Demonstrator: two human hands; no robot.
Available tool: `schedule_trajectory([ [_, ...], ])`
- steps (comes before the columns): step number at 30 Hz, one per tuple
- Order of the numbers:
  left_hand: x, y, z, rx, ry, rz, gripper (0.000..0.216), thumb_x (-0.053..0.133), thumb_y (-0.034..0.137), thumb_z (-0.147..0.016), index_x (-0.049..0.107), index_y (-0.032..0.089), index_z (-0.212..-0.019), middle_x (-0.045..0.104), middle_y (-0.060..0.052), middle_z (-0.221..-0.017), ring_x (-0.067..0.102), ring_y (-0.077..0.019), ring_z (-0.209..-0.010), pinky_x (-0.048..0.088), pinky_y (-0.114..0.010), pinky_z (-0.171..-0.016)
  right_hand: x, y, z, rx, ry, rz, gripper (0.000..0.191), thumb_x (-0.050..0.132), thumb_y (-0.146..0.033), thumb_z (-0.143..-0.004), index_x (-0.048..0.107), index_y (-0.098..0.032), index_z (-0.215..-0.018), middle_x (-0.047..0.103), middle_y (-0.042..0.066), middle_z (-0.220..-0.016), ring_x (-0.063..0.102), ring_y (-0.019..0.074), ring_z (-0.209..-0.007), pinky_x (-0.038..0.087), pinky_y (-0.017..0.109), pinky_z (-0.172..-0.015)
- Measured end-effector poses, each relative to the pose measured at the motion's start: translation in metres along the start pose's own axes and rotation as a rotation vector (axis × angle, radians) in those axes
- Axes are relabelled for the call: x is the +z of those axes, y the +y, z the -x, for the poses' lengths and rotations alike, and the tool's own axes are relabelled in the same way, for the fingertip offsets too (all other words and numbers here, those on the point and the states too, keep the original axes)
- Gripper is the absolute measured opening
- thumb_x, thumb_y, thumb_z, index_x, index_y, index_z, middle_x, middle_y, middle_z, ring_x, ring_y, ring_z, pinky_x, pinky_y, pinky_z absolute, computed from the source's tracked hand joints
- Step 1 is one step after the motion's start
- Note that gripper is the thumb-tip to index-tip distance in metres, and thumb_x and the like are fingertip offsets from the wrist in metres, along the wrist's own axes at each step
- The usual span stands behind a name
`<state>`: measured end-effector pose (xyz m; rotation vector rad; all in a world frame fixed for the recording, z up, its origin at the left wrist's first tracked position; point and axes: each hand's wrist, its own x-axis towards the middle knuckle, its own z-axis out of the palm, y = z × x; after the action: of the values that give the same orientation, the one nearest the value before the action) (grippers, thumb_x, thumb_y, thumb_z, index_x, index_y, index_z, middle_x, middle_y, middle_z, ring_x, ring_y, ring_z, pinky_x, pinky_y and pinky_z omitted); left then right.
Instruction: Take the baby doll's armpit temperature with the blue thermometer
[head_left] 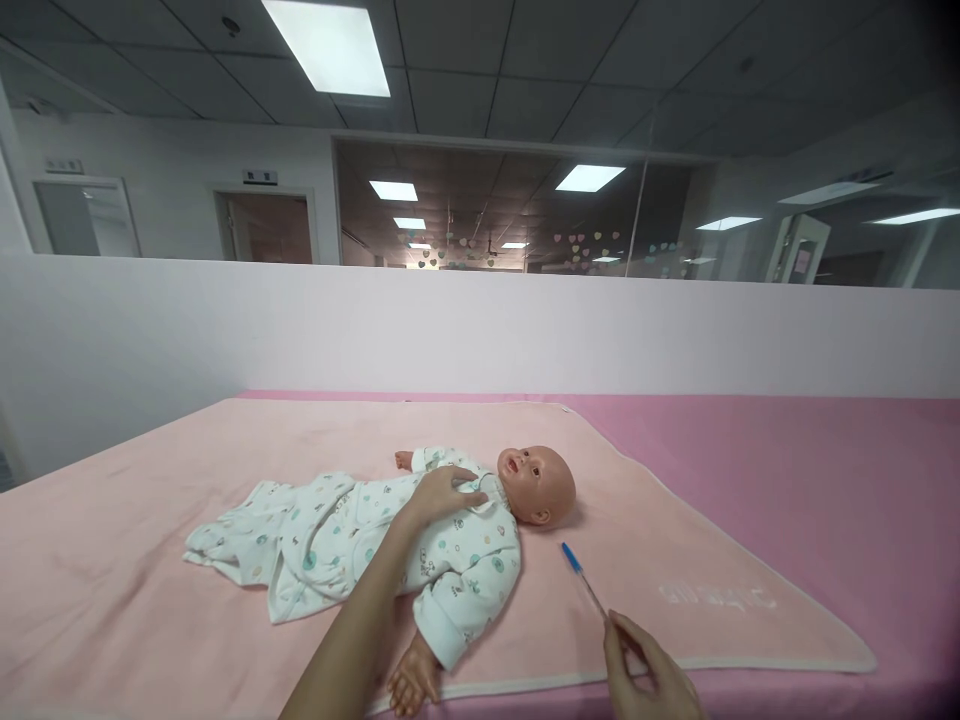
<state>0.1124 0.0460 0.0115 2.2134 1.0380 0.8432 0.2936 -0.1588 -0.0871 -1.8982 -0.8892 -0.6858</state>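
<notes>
A baby doll (536, 485) in a white patterned romper (337, 535) lies on its back on a light pink blanket (150, 560), head to the right. My left hand (442, 495) rests on the doll's chest near the collar, fingers bent over the cloth. My right hand (649, 670) is at the lower right, pinched on a thin pen with a blue cap (581, 570). The capped tip points up-left toward the doll's head, a short way from it.
The blanket lies on a darker pink table cover (825, 480). A low white partition wall (480, 330) runs behind the table. Beyond it are glass office walls, doors and ceiling lights.
</notes>
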Motion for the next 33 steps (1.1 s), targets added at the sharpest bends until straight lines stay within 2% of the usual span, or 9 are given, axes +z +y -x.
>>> schedule_trajectory([
  [3, 0.003, -0.008, -0.004, -0.104, 0.163, 0.291, 0.022, 0.066, 0.038, -0.057, 0.060, 0.016, -0.056, 0.057, 0.001, -0.057, 0.054, -0.0170, -0.066, 0.037, -0.024, -0.061, -0.022, -0.023, -0.012, 0.122, 0.161, -0.056, 0.024, 0.052, -0.037, -0.076, 0.067, -0.020, -0.084, 0.067, 0.002, -0.062, 0.063, 0.0194, -0.061, 0.045, 0.026, -0.053],
  [6, 0.005, -0.017, -0.009, -0.210, 0.302, 0.522, 0.032, 0.064, 0.041, -0.060, 0.049, 0.015, -0.047, 0.041, 0.004, -0.043, 0.047, -0.0125, -0.052, 0.033, -0.023, -0.053, -0.037, -0.053, -0.033, 0.135, 0.198, -0.244, 0.022, 0.056, -0.037, -0.075, 0.067, -0.019, -0.081, 0.068, 0.002, -0.068, 0.064, 0.0183, -0.063, 0.047, 0.024, -0.059],
  [8, 0.004, -0.022, -0.011, -0.219, 0.299, 0.589, 0.032, 0.060, 0.045, -0.064, 0.055, 0.014, -0.057, 0.049, 0.002, -0.050, 0.051, -0.0132, -0.055, 0.036, -0.023, -0.055, -0.036, -0.075, -0.050, 0.018, 0.097, -0.417, 0.020, 0.056, -0.035, -0.075, 0.067, -0.019, -0.080, 0.068, 0.002, -0.075, 0.064, 0.0163, -0.065, 0.048, 0.023, -0.062],
  [11, 0.003, -0.025, -0.011, -0.228, 0.272, 0.814, 0.036, 0.065, 0.045, -0.061, 0.061, 0.011, -0.074, 0.062, -0.006, -0.069, 0.058, -0.0172, -0.068, 0.042, -0.025, -0.063, -0.012, -0.110, -0.078, -0.211, -0.148, -0.581, 0.016, 0.053, -0.028, -0.077, 0.066, -0.019, -0.081, 0.068, 0.001, -0.078, 0.063, 0.0137, -0.069, 0.047, 0.021, -0.064],
  [14, 0.002, -0.026, -0.010, -0.229, 0.293, 1.002, 0.037, 0.070, 0.042, -0.057, 0.063, 0.011, -0.076, 0.064, -0.007, -0.073, 0.059, -0.0192, -0.073, 0.043, -0.027, -0.067, 0.029, -0.143, -0.096, -0.325, -0.387, -0.472, 0.019, 0.047, -0.016, -0.078, 0.065, -0.019, -0.077, 0.067, 0.001, -0.073, 0.060, 0.0128, -0.068, 0.043, 0.021, -0.063],
  [18, 0.002, -0.026, -0.011, -0.193, 0.259, 1.028, 0.033, 0.069, 0.039, -0.060, 0.062, 0.011, -0.076, 0.062, -0.006, -0.069, 0.059, -0.0179, -0.071, 0.043, -0.027, -0.069, 0.082, -0.170, -0.097, -0.443, -0.661, -0.256, 0.027, 0.038, -0.008, -0.079, 0.063, -0.017, -0.080, 0.065, 0.004, -0.076, 0.057, 0.0131, -0.069, 0.037, 0.021, -0.062],
  [24, 0.002, -0.021, -0.006, -0.083, 0.177, 0.787, 0.030, 0.064, 0.039, -0.064, 0.062, 0.012, -0.075, 0.061, -0.005, -0.069, 0.057, -0.0170, -0.072, 0.042, -0.026, -0.067, 0.113, -0.174, -0.083, -0.459, -0.730, -0.214, 0.028, 0.037, -0.004, -0.077, 0.063, -0.013, -0.078, 0.064, 0.009, -0.079, 0.055, 0.0157, -0.074, 0.035, 0.023, -0.065],
  [30, -0.034, -0.019, -0.019, -0.111, -0.089, 0.354, 0.040, 0.052, 0.032, -0.073, 0.054, 0.014, -0.109, 0.064, -0.006, -0.084, 0.060, -0.0164, -0.077, 0.046, -0.026, -0.070, 0.116, -0.167, -0.079, -0.453, -0.703, -0.215, 0.030, 0.033, -0.003, -0.078, 0.060, -0.012, -0.087, 0.062, 0.010, -0.089, 0.053, 0.0176, -0.084, 0.035, 0.026, -0.075],
  [33, -0.049, -0.026, -0.039, -0.119, 0.113, -0.057, 0.042, 0.037, 0.020, -0.078, 0.046, 0.014, -0.119, 0.058, -0.011, -0.109, 0.058, -0.0173, -0.089, 0.045, -0.030, -0.078, 0.118, -0.166, -0.077, -0.453, -0.653, -0.249, 0.034, 0.032, 0.002, -0.072, 0.058, -0.012, -0.089, 0.061, 0.009, -0.093, 0.052, 0.0177, -0.088, 0.035, 0.026, -0.079],
])
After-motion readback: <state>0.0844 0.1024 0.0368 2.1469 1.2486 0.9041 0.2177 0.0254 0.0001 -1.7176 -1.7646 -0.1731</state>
